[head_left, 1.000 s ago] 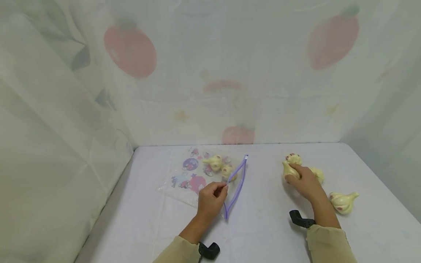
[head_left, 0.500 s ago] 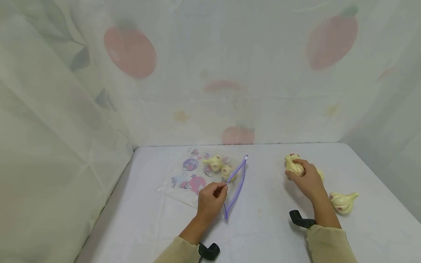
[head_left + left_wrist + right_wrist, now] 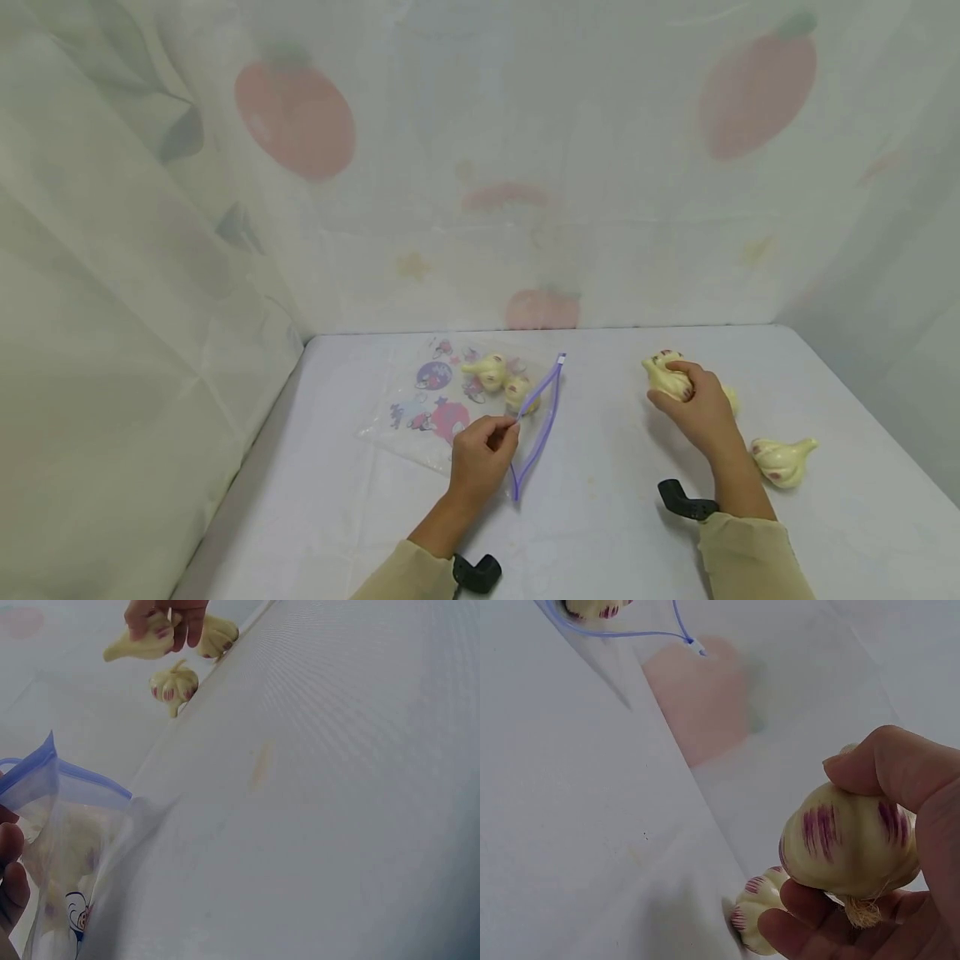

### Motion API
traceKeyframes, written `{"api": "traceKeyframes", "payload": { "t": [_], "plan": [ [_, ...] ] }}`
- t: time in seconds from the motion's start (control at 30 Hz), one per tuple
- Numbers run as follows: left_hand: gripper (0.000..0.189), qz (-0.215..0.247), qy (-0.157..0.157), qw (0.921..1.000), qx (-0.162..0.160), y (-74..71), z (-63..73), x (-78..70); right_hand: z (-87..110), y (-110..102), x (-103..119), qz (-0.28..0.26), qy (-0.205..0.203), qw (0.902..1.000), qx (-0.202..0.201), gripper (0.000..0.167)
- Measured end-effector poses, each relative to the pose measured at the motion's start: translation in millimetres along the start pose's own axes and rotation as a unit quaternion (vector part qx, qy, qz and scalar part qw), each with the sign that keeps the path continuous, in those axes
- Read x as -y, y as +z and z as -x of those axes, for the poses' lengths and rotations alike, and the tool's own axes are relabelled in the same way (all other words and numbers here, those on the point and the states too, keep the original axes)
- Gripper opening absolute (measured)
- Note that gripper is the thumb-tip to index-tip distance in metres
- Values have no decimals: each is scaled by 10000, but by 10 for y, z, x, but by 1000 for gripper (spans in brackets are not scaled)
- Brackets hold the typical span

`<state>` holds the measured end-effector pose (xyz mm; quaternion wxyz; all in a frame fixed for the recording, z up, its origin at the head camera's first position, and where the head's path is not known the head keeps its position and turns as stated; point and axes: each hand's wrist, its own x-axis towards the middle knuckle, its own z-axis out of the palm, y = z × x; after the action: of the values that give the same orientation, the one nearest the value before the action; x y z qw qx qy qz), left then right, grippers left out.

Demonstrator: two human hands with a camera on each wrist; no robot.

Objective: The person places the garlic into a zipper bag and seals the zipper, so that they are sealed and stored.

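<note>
While the left hand's grip [image 3: 480, 462] pinches the purple-edged zip bag [image 3: 450, 417] near its opening, two garlic bulbs [image 3: 491, 373] inside, the right hand's grip [image 3: 699, 412] holds another garlic bulb [image 3: 855, 844] over the table [image 3: 600, 517]. Its smooth-looking sides could slip if squeezed unevenly; should the left pinch slacken, the bag's opening could sag and catch that bulb.

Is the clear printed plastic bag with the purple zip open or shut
Open: the clear plastic bag shows its purple zip edges spread apart, and the left hand pinches one edge.
</note>
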<state>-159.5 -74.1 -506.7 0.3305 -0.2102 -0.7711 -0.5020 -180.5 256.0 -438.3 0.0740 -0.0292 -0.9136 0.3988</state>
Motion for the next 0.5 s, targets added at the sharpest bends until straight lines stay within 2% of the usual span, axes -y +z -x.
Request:
{"api": "traceKeyframes", "payload": {
  "t": [0.33,0.5],
  "plan": [
    [7,-18,-63,9999,83,-5,2,2,11,21,43,-104,301,9991,267,76],
    [6,-2,-63,9999,111,-11,1,-3,7,50,43,-67,262,9992,295,76]
  ]
}}
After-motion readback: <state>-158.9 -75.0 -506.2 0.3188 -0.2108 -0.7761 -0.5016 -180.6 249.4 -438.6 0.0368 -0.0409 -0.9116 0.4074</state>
